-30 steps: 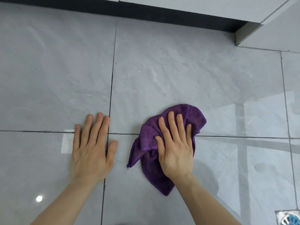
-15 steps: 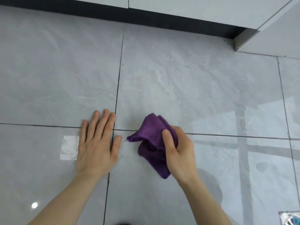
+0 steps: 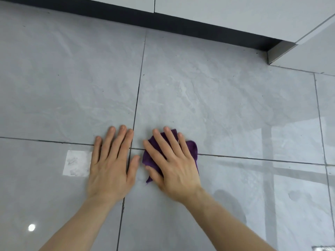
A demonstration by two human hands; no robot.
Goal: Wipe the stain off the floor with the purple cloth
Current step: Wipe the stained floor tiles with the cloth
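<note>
**Two hands on a grey tiled floor, one pressing a purple cloth**

A floor [image 3: 226, 109] of large, glossy grey tiles fills nearly the whole view, crossed by thin dark grout lines [image 3: 138, 91] that meet near the hands. Along the far edge runs a dark baseboard [image 3: 163, 20] under pale cabinet fronts [image 3: 235, 11], with a cabinet corner [image 3: 275, 53] jutting out at the upper right. Pale reflections streak the tiles on the right, and a small bright light spot [image 3: 31, 227] glints at the lower left.

Two bare forearms reach in from the bottom. The left hand [image 3: 110, 167] lies flat on the floor, palm down, fingers spread and straight, holding nothing. Just beside its thumb, the right hand [image 3: 172, 163] is also flat and spread, pressing down on the purple cloth [image 3: 190, 149]. The cloth is bunched small beneath that palm, right where the grout lines cross, with purple showing between the fingers, past the little finger and below the thumb.

Left of the left hand sits a pale square patch [image 3: 77, 163] on the tile, faintly smudged. I cannot tell whether it is a stain or a reflection.
</note>
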